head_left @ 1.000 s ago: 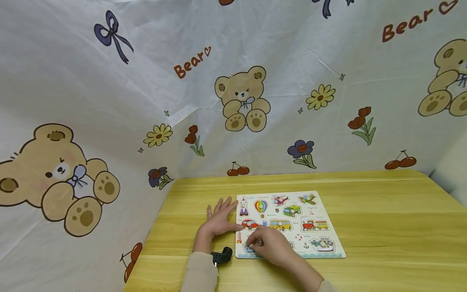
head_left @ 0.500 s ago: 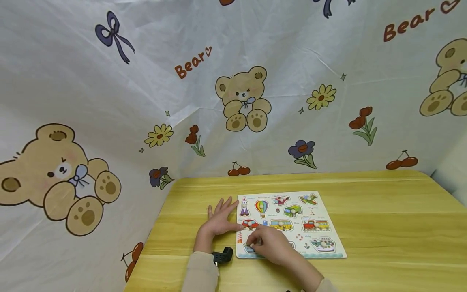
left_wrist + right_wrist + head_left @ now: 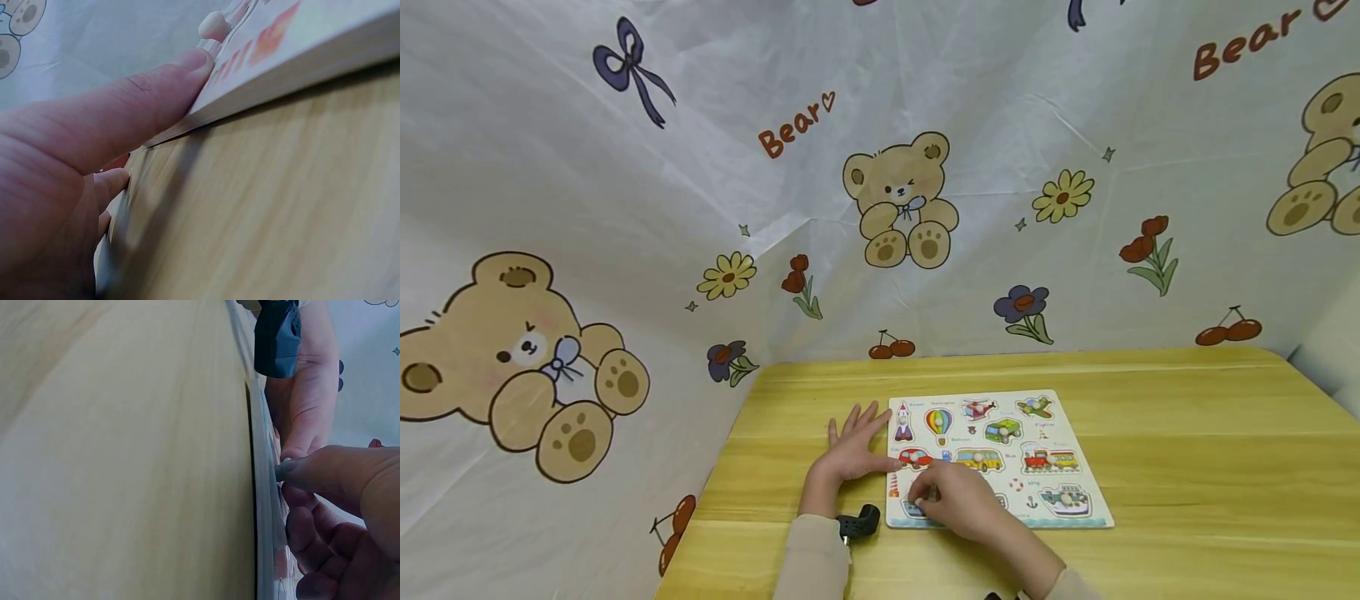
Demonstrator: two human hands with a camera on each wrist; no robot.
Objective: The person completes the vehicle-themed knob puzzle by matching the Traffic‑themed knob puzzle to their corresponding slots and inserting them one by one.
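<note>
A white wooden knob puzzle board (image 3: 992, 492) with pictures of vehicles lies flat on the table. My left hand (image 3: 848, 454) is at its left edge with fingers spread, and the thumb rests on the board's rim, as the left wrist view shows. Over the lower left of the board, my right hand (image 3: 958, 500) pinches the small knob of a blue puzzle piece (image 3: 914, 508) between thumb and finger. The right hand covers most of that piece, so its full shape is hidden. In the right wrist view, the thumb (image 3: 312, 469) meets the fingers close above the board.
Other knobbed pieces sit in the board, among them a red car (image 3: 914, 457), a yellow bus (image 3: 979, 460), a train (image 3: 1049, 460) and a ship (image 3: 1066, 500). A black camera (image 3: 859, 522) is on the left wrist. A bear-print cloth (image 3: 820, 183) hangs behind the wooden table (image 3: 1195, 467).
Both hands keep nearly the same place on the board. The head view has shifted very slightly; nothing else visibly differs.
</note>
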